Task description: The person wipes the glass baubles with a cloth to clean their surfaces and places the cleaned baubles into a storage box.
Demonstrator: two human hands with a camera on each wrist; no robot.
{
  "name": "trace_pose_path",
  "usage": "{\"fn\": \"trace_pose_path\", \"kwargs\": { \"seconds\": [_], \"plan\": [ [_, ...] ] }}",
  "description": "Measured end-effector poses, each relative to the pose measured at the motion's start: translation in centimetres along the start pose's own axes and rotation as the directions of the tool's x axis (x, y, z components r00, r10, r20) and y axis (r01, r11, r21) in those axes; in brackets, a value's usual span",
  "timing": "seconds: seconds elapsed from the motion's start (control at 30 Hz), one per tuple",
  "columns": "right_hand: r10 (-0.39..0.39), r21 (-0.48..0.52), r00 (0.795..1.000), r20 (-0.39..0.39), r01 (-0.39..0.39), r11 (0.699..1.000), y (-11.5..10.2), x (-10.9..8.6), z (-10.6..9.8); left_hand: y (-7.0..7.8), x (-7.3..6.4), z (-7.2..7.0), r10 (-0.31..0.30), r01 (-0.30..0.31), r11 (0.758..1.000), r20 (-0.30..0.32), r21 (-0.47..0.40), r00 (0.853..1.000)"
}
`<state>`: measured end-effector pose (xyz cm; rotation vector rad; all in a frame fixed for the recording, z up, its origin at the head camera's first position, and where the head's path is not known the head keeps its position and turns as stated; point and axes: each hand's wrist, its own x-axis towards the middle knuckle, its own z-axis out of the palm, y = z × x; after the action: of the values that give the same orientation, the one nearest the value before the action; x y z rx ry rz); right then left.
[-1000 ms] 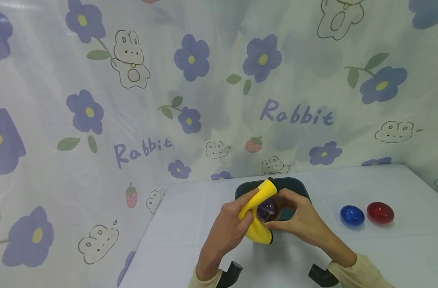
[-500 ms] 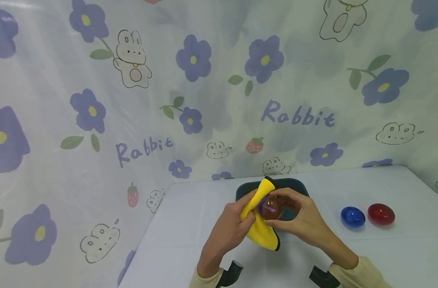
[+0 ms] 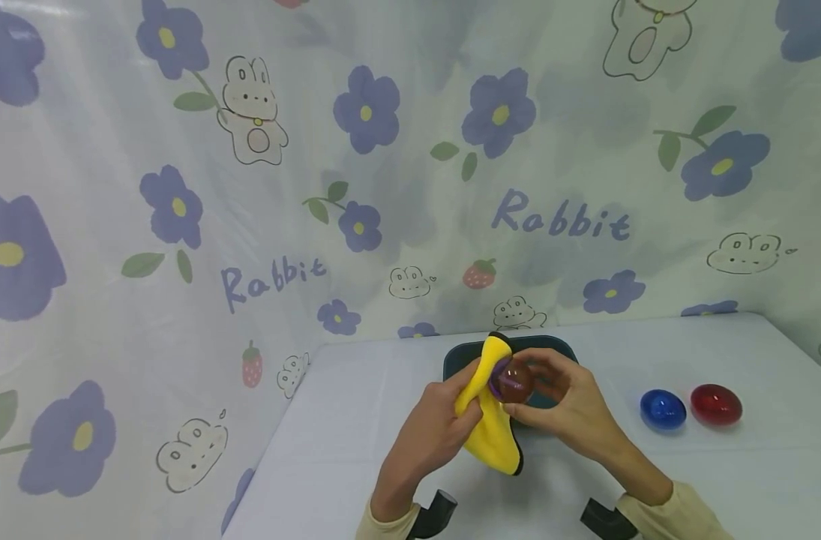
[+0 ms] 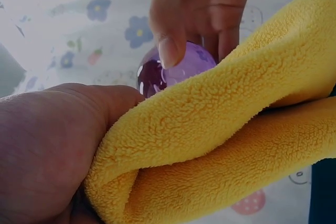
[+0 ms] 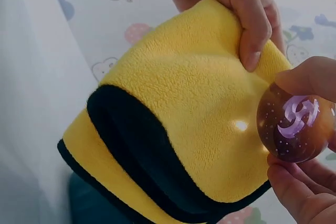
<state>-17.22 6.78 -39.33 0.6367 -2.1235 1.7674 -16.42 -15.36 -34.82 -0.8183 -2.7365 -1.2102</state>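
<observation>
A folded yellow cloth [image 4: 210,108], fleecy with a black edge, is gripped by my left hand [image 3: 435,420], its folds hanging below the fingers. Between thumb and fingers my right hand [image 3: 568,401] holds a glossy see-through purple ball [image 5: 295,121], egg-like in the left wrist view, with a pale swirl mark on it. In the head view the ball looks brownish with a purple side turned to the cloth. The cloth lies right at the ball's left side. Parts of the left fingers are hidden behind the cloth.
Behind the hands a dark green bin [image 3: 460,354] stands on the white table [image 3: 343,420]. To the right lie a blue egg-shaped piece [image 3: 663,409] and a red one [image 3: 717,405], side by side. A curtain printed with flowers and rabbits hangs at the back.
The right hand has turned the ball, so its brownish side now faces the camera. The cloth has shifted, its lower corner hanging further down and right.
</observation>
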Motion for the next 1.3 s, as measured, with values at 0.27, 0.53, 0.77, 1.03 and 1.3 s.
{"fn": "trace_pose_path", "kwargs": {
  "seconds": [0.27, 0.53, 0.77, 1.03, 1.3],
  "plan": [
    [0.022, 0.01, 1.0, -0.014, -0.022, 1.0, 0.2, 0.1, -0.4, 0.1, -0.2, 0.1, 0.007, -0.007, 1.0, 0.001, 0.003, 1.0],
    [0.036, -0.068, 0.999, -0.04, -0.039, 0.997, 0.5, 0.2, -0.8, 0.5, -0.4, 0.1, 0.012, -0.012, 1.0, -0.012, 0.017, 1.0],
    [0.076, -0.167, 0.996, -0.045, -0.082, 0.983, 0.7, 0.3, -0.8, 0.9, -0.7, 0.2, 0.003, -0.001, 0.999, -0.042, 0.049, 0.999],
    [0.123, -0.149, 0.992, 0.003, -0.121, 0.981, 0.7, 0.2, -0.8, 1.1, -0.8, 0.1, 0.022, -0.019, 0.999, -0.07, 0.044, 0.997],
    [0.126, -0.146, 0.991, 0.051, -0.117, 0.982, 0.5, 0.0, -0.5, 1.0, -0.9, 0.2, 0.057, -0.054, 0.998, -0.101, 0.03, 0.993]
  ]
}}
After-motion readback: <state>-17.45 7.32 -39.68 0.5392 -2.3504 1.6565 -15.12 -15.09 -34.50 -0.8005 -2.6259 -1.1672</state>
